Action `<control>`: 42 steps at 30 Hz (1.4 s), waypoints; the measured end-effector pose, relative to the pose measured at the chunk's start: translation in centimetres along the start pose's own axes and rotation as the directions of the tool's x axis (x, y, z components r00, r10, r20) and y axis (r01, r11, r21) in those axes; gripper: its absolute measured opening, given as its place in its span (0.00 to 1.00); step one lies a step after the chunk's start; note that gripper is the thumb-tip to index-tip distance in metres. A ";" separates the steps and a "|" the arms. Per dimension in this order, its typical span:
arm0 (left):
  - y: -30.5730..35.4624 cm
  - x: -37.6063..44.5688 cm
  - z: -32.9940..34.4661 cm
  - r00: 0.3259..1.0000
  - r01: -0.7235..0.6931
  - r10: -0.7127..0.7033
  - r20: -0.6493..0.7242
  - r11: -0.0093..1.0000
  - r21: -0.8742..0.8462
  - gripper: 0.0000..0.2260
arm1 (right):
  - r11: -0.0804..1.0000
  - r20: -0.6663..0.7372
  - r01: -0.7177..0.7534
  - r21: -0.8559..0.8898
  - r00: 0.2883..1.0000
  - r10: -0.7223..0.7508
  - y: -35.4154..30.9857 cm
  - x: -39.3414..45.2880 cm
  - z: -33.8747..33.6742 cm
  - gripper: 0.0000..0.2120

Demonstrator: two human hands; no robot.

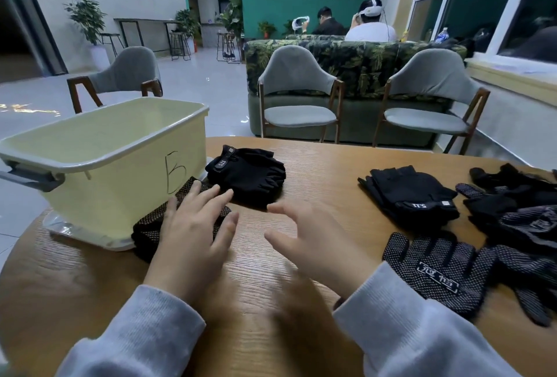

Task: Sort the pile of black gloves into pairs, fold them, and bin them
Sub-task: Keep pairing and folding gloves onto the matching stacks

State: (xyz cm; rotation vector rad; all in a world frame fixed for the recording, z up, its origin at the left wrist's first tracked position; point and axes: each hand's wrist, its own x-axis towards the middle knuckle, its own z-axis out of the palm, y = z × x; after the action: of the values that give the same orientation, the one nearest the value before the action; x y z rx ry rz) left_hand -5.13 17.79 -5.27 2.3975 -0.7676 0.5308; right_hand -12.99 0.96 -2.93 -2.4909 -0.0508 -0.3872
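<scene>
My left hand (196, 226) lies flat with spread fingers on a folded black dotted glove pair (150, 226), pressed against the front of the pale yellow bin (99, 147) marked "B". My right hand (307, 235) hovers open over the bare wood, holding nothing. A folded fingerless glove bundle (250, 174) sits just behind my hands. Another folded fingerless pair (413, 193) lies to the right. A dotted glove (443, 274) lies flat at the near right, and a loose heap of black gloves (518, 211) fills the far right.
The round wooden table (271, 316) carries everything. The bin stands on a clear lid at the table's left edge. Three grey chairs (298, 96) and a leaf-patterned sofa (361, 60) stand beyond the table, with two seated people behind it.
</scene>
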 end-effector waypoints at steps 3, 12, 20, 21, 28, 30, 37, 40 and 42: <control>2.5 -0.4 1.2 0.997 -0.062 0.059 -0.043 0.996 -0.067 0.30 | 0.999 -0.001 -0.018 -0.047 1.000 0.018 1.1 -2.0 -1.3 0.22; 10.5 -2.8 6.1 0.988 -0.041 0.057 0.146 0.993 -0.115 0.35 | 0.962 -0.061 -0.145 -0.233 0.989 0.134 5.5 -7.7 -4.0 0.28; 14.9 -5.1 9.6 0.900 -0.045 0.074 0.429 0.996 -0.079 0.20 | 0.876 -0.127 -0.289 -0.385 0.957 0.260 8.8 -11.9 -3.9 0.27; 15.2 -5.3 9.8 0.896 -0.055 0.090 0.436 0.994 -0.092 0.19 | 0.878 -0.141 -0.289 -0.381 0.957 0.254 9.0 -12.2 -4.1 0.26; 15.3 -5.9 9.9 0.854 -0.176 0.223 0.470 0.974 -0.142 0.31 | 0.942 -0.060 -0.218 -0.256 0.976 0.210 10.8 -13.6 -5.3 0.25; 15.2 -5.8 9.7 0.822 -0.219 0.273 0.500 0.962 -0.164 0.34 | 0.954 -0.056 -0.204 -0.220 0.979 0.196 11.3 -14.0 -5.9 0.21; 15.3 -6.0 9.3 0.744 -0.319 0.345 0.573 0.936 -0.149 0.35 | 0.950 -0.341 -0.293 -0.108 0.908 0.242 11.7 -15.3 -8.6 0.16; 15.4 -5.9 9.4 0.719 -0.348 0.392 0.573 0.918 -0.191 0.35 | 0.909 -0.456 -0.393 -0.135 0.840 0.296 12.6 -15.4 -10.3 0.13; 15.5 -5.9 9.6 0.694 -0.377 0.425 0.581 0.902 -0.210 0.38 | 0.861 -0.471 -0.473 -0.185 0.812 0.345 13.4 -15.1 -11.5 0.14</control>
State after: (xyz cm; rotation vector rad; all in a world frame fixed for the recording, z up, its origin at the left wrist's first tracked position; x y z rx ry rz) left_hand -17.43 3.73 -9.64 2.3317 -1.5952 -0.1662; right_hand -28.84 -15.82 -6.01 -2.5452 0.7735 -0.7816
